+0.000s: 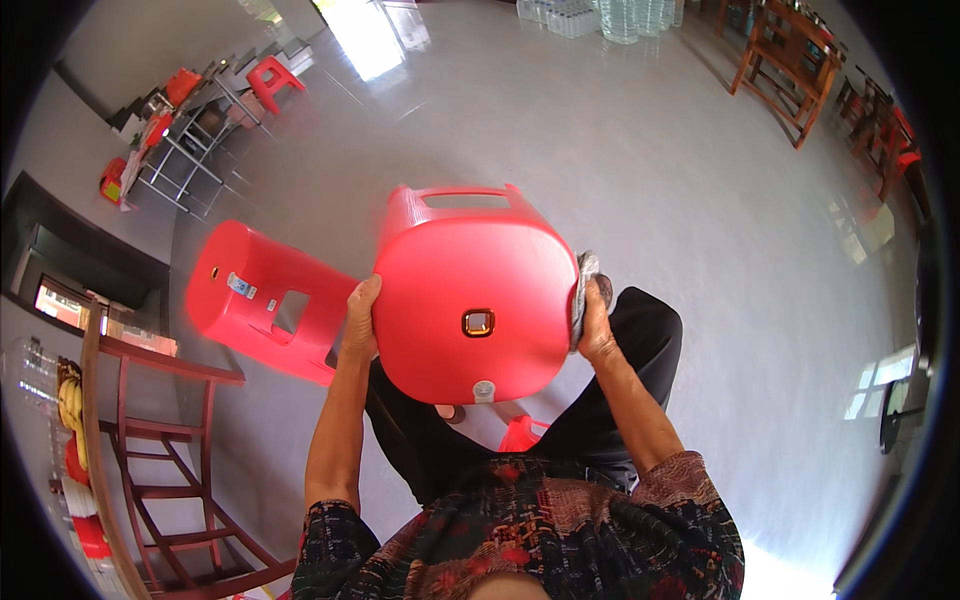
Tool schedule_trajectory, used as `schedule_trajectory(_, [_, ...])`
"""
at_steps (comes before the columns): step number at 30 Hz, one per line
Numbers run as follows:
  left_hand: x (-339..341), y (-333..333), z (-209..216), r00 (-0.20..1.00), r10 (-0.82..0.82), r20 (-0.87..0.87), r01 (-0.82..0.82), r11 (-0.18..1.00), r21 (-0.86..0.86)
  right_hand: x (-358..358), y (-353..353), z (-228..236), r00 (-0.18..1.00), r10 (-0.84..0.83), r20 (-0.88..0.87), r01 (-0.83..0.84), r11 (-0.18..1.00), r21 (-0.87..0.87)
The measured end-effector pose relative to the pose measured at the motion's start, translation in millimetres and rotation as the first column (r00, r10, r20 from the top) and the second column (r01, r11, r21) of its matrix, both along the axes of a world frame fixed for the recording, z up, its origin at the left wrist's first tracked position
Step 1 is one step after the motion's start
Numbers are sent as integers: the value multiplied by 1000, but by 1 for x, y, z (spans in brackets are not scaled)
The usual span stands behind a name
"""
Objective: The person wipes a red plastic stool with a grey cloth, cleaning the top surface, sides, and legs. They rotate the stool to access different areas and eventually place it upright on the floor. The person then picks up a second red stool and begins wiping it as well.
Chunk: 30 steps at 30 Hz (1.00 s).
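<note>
A red plastic stool [470, 265] is held up in front of me, its rounded seat turned toward me, with a small square hole and a round sticker. My left hand [362, 315] grips its left edge, thumb on the rim. At the right edge, my right hand [598, 328] is closed on a grey cloth [587, 266], which lies against the stool's side. The fingers behind the stool are hidden. Another red plastic stool [240, 300] lies on its side to my left. Part of a red plastic thing [522, 434] shows between my legs.
A dark wooden chair or rack [165, 435] stands at lower left, near bananas [70, 405]. Farther left are a metal-framed table [190, 150] and a small red stool [272, 82]. Wooden chairs [790, 65] stand at far right, large clear bottles [620, 20] at the back.
</note>
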<state>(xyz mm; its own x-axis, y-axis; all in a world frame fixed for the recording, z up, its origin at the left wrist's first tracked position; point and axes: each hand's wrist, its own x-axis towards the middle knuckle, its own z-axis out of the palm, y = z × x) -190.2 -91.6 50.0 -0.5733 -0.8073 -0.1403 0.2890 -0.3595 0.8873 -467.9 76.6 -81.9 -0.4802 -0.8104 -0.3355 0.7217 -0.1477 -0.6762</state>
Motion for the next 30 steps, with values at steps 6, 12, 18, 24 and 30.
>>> schedule_trajectory(6, [-8, -4, -28, 1000, 6, -27, 1, 974, 229, -34, 1, 21, 834, 109, -541, 19, 974, 225])
schedule_trajectory(12, [-21, 5, -40, 998, 58, 30, -65, 929, 365, -43, 20, 24, 214, 300, -930, 90, 942, 324])
schedule_trajectory(18, [-16, 6, -62, 999, 43, -10, -34, 899, 437, -54, 3, -18, 476, 209, -854, 99, 952, 288])
schedule_trajectory(24, [1, 10, -78, 998, 26, 62, -50, 898, 438, -29, -14, 43, 721, 264, -641, 6, 923, 386])
schedule_trajectory(30, [-2, 17, -82, 943, 47, 331, -91, 989, 119, -9, 3, 55, 164, 305, -938, 159, 930, 330])
